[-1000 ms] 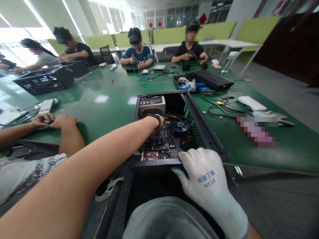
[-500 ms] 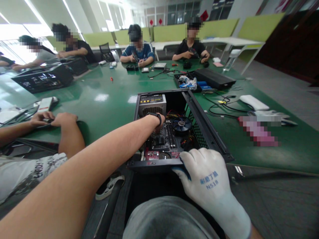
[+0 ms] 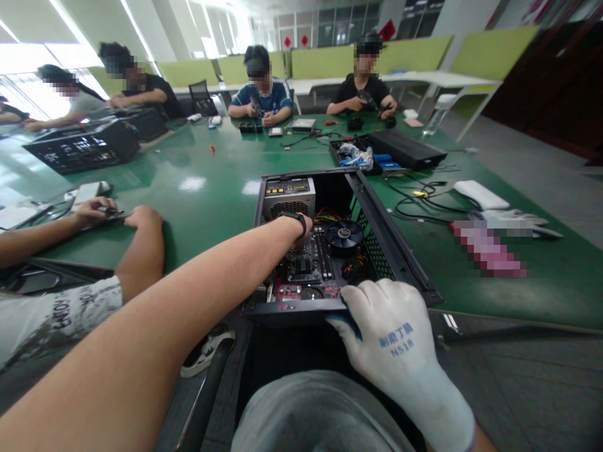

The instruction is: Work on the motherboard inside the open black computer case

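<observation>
An open black computer case (image 3: 391, 251) lies on the green table (image 3: 207, 194), overhanging its near edge. Inside are a motherboard (image 3: 306, 270), a round CPU fan (image 3: 343, 233) and a grey power supply (image 3: 288, 196). My bare left hand (image 3: 301, 233), a black band on its wrist, reaches down onto the motherboard beside the fan; its fingers are hidden behind the wrist. My right hand (image 3: 386, 329), in a white glove, is wrapped over the near edge of the case.
A person at my left has both hands (image 3: 117, 216) on a small object at the table edge. Three people sit at the far side with tools and parts. Another black case (image 3: 80, 147) stands far left. Black cables (image 3: 424, 201), a white box (image 3: 480, 194) and gloves lie right.
My hands have stayed nearly still on the case. The neighbour's hands have shifted slightly away from me and to the right along the table edge.
</observation>
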Demonstrator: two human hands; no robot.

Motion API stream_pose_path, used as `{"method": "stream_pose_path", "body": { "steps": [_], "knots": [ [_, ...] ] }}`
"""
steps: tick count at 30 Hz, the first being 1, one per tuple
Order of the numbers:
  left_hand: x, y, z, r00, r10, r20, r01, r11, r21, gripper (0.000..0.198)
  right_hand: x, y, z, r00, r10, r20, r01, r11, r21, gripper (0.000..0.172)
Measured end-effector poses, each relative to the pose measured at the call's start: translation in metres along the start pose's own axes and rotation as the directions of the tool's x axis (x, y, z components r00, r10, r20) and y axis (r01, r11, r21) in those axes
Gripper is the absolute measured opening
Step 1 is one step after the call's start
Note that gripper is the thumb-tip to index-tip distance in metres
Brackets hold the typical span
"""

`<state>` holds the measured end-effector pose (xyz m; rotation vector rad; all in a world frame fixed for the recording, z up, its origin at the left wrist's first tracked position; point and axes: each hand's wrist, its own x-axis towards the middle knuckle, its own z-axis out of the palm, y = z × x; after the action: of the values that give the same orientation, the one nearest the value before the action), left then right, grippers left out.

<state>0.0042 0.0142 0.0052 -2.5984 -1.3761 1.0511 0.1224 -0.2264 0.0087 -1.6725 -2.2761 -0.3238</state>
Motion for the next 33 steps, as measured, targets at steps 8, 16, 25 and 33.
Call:
{"method": "stream_pose_path", "body": {
  "steps": [8, 16, 25, 33],
  "knots": [
    [0.008, -0.002, 0.004, 1.000, -0.001, -0.007, 0.001, 0.999, -0.034, 0.052, -0.001, 0.001, 0.002, 1.000, 0.001, 0.011, -0.001, 1.000, 0.001, 0.025],
    [0.005, 0.000, 0.006, 0.999, -0.004, -0.042, 0.002, 0.999, -0.041, 0.055, 0.000, 0.000, 0.000, 1.000, 0.003, 0.015, -0.003, 1.000, -0.004, 0.023],
    [0.007, 0.000, 0.007, 0.999, 0.041, 0.018, -0.041, 0.999, 0.005, 0.050, -0.001, 0.001, 0.001, 1.000, 0.000, 0.004, 0.000, 1.000, -0.012, 0.024],
    [-0.006, -0.003, 0.003, 0.996, 0.048, -0.071, -0.054, 0.995, -0.089, 0.055, 0.000, 0.001, 0.001, 1.000, -0.011, 0.006, 0.011, 1.000, -0.007, 0.023]
  ]
}}
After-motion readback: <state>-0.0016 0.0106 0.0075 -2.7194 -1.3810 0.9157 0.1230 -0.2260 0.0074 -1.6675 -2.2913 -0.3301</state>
